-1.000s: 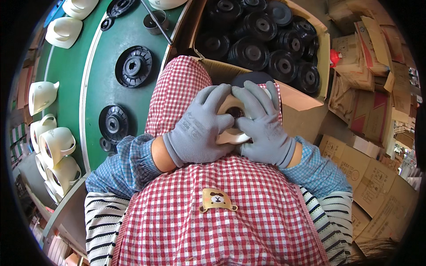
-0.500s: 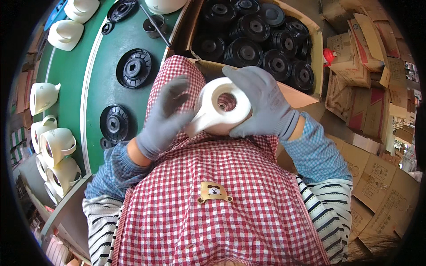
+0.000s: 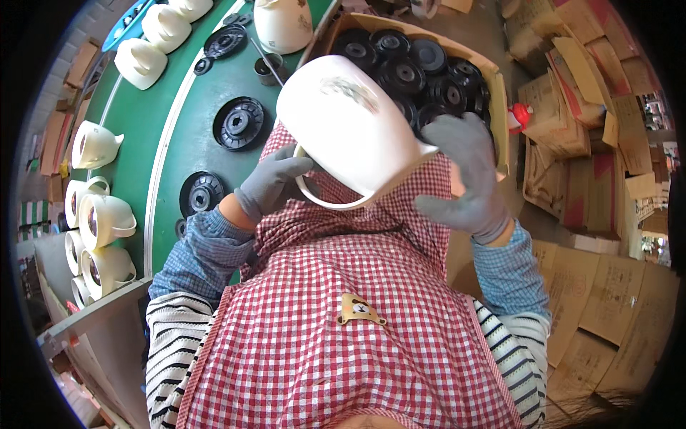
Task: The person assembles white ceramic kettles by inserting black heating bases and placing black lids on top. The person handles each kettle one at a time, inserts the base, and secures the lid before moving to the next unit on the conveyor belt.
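Observation:
A white kettle body [image 3: 346, 125] with a printed grey motif hangs tilted above my lap, its spout pointing right. My left hand [image 3: 275, 182] is closed around the kettle's curved handle on the near left side. My right hand [image 3: 468, 179], thumb and fingers spread, is just right of the spout and holds nothing. Both hands wear grey gloves. The kettle's opening and base are turned out of sight.
Left is a green bench [image 3: 179, 118] with black round bases [image 3: 239, 124], a dark cup [image 3: 270, 69] holding a rod, and several white kettle bodies [image 3: 106, 220]. Ahead, a carton [image 3: 496, 79] holds stacked black bases [image 3: 400, 75]. Cardboard boxes [image 3: 597, 182] stand right.
The kettle has turned from showing its end with a round hole to showing its side. My left hand has closed on its handle; my right hand has let go and moved right.

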`<act>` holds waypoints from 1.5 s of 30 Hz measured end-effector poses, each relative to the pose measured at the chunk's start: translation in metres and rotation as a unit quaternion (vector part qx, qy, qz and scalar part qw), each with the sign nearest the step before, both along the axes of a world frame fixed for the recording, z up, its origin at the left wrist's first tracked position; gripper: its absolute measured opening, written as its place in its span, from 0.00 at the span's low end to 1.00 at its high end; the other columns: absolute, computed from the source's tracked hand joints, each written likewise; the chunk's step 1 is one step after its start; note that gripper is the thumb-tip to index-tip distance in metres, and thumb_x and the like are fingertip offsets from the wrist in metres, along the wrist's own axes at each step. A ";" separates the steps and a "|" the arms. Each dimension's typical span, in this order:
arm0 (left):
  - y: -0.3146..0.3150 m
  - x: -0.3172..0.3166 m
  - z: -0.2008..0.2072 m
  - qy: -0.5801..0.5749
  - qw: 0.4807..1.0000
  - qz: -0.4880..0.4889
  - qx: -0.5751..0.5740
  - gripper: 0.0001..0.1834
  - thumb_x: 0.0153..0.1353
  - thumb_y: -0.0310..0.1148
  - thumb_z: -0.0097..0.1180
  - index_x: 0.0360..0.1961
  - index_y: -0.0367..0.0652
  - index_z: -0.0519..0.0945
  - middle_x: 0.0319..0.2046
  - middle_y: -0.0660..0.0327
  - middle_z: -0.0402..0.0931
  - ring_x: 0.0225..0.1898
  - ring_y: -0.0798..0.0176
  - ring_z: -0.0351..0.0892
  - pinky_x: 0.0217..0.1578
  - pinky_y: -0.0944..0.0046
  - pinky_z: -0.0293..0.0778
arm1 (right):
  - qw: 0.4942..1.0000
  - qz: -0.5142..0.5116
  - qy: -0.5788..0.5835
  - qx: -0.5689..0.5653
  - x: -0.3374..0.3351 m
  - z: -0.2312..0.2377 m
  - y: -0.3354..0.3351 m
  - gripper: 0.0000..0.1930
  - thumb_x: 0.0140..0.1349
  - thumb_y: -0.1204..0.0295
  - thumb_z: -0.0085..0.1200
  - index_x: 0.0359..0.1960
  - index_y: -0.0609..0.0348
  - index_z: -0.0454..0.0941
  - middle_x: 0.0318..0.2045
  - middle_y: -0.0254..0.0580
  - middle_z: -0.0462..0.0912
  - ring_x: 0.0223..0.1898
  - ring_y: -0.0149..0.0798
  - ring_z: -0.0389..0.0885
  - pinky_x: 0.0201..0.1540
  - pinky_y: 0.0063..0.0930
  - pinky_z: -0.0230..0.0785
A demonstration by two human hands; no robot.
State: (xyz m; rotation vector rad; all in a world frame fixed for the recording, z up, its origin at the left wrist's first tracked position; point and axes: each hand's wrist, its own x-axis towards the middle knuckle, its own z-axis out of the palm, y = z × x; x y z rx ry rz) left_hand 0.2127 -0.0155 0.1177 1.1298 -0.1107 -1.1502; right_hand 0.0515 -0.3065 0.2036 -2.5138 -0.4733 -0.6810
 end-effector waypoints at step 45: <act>-0.109 0.089 0.055 -0.561 0.718 -0.350 0.216 0.17 0.65 0.31 0.60 0.53 0.34 0.81 0.39 0.47 0.85 0.39 0.50 0.86 0.42 0.56 0.81 | 0.886 0.123 0.412 0.174 0.119 -0.085 -0.085 0.21 0.58 0.64 0.67 0.51 0.60 0.86 0.51 0.51 0.85 0.51 0.45 0.83 0.53 0.39 0.75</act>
